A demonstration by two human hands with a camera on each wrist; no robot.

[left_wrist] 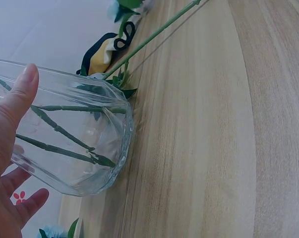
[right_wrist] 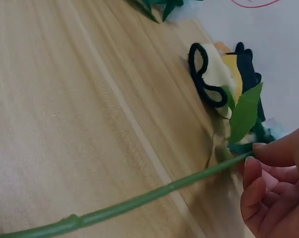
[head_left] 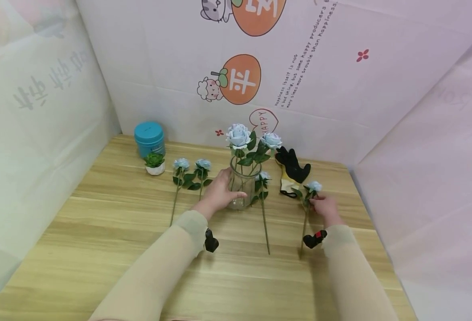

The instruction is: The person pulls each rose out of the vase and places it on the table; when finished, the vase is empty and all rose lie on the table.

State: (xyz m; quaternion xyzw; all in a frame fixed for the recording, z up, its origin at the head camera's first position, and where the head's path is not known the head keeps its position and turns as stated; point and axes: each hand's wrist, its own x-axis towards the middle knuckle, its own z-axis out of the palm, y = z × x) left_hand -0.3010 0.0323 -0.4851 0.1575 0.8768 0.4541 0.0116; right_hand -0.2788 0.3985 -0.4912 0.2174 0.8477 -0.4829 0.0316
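On the light wood-grain tabletop (head_left: 240, 285), with the clear, faceted glass vase (head_left: 247, 185) as clock centre and twelve o'clock toward the wall, a light-blue rose with slim green stem (right_wrist: 139, 200) extends nearest, at four o'clock. The right hand (head_left: 325, 207) pinches this stem close to the leaves. The rose should prove light, its stem stiff with slight flex, its petals soft: grasp the stem, not the bloom. At five o'clock, beside the vase, lies a single light-blue rose (head_left: 264, 214). The left hand (head_left: 219, 192) grasps the vase's side, thumb across the front. The glass is likely heavier, smooth and breakable; hold it around the body. Two light-blue blooms (head_left: 239, 136) show above its rim. At nine o'clock lies a pair of light-blue roses (head_left: 181, 164). Farther out are a black, yellow and white fabric glove (head_left: 293, 169) at two o'clock, a small green plant in a white pot (head_left: 156, 170) between nine and ten, and a round, lidded blue tub (head_left: 149, 139) at ten.
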